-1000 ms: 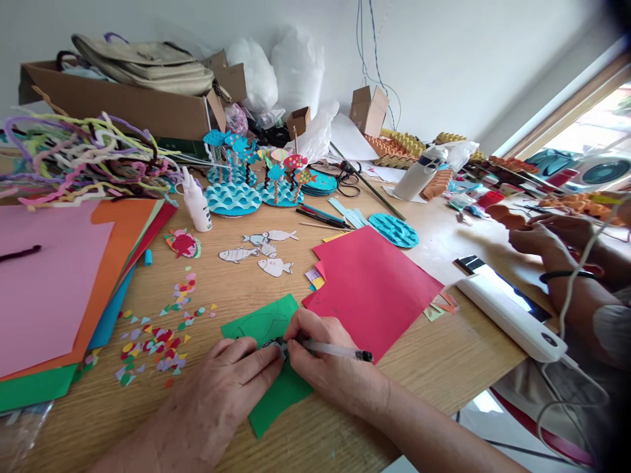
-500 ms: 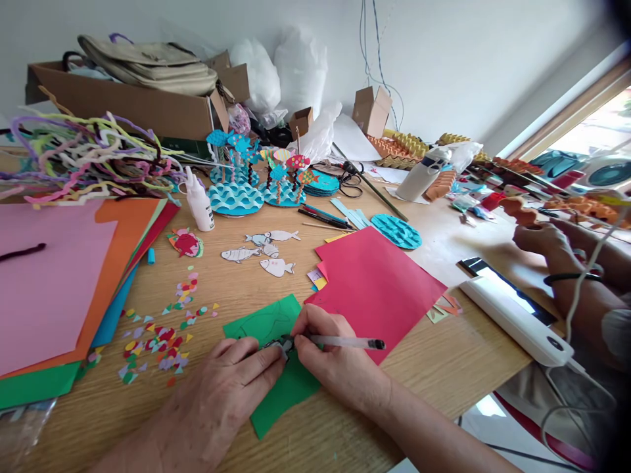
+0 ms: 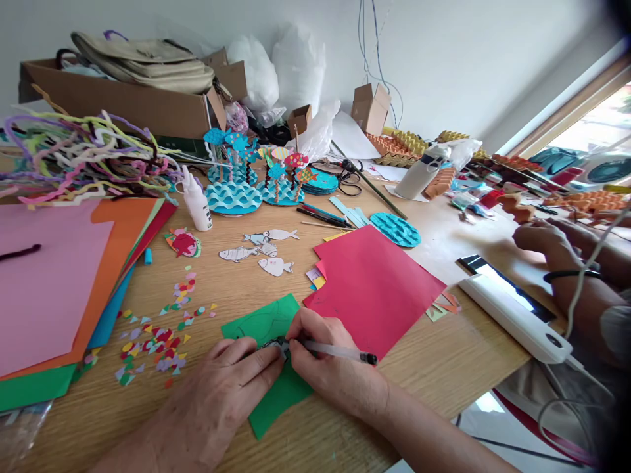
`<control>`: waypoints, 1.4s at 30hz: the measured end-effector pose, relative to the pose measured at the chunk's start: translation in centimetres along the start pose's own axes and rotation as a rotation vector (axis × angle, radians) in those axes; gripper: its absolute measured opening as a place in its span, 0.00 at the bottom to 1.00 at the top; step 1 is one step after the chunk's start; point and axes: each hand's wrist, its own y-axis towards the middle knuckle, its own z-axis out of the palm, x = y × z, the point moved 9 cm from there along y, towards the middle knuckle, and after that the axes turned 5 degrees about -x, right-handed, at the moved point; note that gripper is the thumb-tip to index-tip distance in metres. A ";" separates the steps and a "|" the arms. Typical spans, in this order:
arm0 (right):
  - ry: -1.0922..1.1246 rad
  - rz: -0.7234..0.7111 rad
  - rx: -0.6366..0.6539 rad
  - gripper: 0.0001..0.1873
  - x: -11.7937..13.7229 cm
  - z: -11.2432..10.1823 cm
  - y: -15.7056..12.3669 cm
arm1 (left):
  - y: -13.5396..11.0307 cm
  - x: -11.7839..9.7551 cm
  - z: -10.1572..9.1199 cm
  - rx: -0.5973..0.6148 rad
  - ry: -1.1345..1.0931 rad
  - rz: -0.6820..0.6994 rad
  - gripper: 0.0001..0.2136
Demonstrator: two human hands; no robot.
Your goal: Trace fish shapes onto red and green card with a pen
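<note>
My right hand point(image 3: 328, 361) is closed round a clear pen point(image 3: 340, 353), its tip down on a small grey paper fish point(image 3: 276, 344) that lies on a green sheet point(image 3: 266, 322) at the table's front edge. My left hand point(image 3: 221, 387) lies flat with fingers stretched out, its fingertips pressing the fish and the green sheet. A pencilled fish outline shows on the green paper above my fingers.
A red sheet point(image 3: 374, 282) lies right of my hands, coloured paper scraps point(image 3: 158, 335) to the left, a stack of coloured sheets point(image 3: 54, 282) further left. Cut-out fish point(image 3: 261, 253), a glue bottle point(image 3: 197, 203), blue wave models point(image 3: 234, 197) behind. Another person's hands point(image 3: 547, 240) work at right beside a white device point(image 3: 513, 318).
My right hand shifted slightly, swinging the pen's rear end up and back down over the fish. The other person's hands moved a little at the right.
</note>
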 end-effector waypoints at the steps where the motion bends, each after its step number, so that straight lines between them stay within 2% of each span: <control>1: 0.000 -0.010 -0.002 0.07 0.0 0.0 0.0 | -0.1 0.0 0.1 0.005 -0.002 0.004 0.24; 12: 0.005 -0.098 -0.009 0.06 0.4 -0.2 -0.5 | -0.3 -0.1 0.2 0.025 0.020 -0.008 0.23; 20: 0.116 0.002 0.007 0.05 -0.1 -0.2 0.0 | 0.1 -0.1 -0.1 0.017 0.051 -0.006 0.22; 26: 0.062 -0.030 0.029 0.05 0.4 0.2 -0.1 | 0.8 -0.4 -1.3 0.000 0.048 0.020 0.24; 31: 0.020 -0.044 0.024 0.05 0.4 0.3 0.0 | 0.7 -0.3 -0.6 0.074 0.058 -0.007 0.26; 36: 0.011 -0.074 0.036 0.05 0.6 0.5 0.0 | -0.2 -0.1 0.4 0.097 0.033 -0.039 0.26; 39: 0.007 -0.068 0.039 0.06 0.7 0.6 -0.1 | -0.5 0.2 0.4 0.078 0.022 -0.058 0.26; 42: -0.003 -0.053 0.032 0.06 0.6 0.7 -0.1 | -0.5 -0.1 -0.6 0.017 0.010 -0.002 0.26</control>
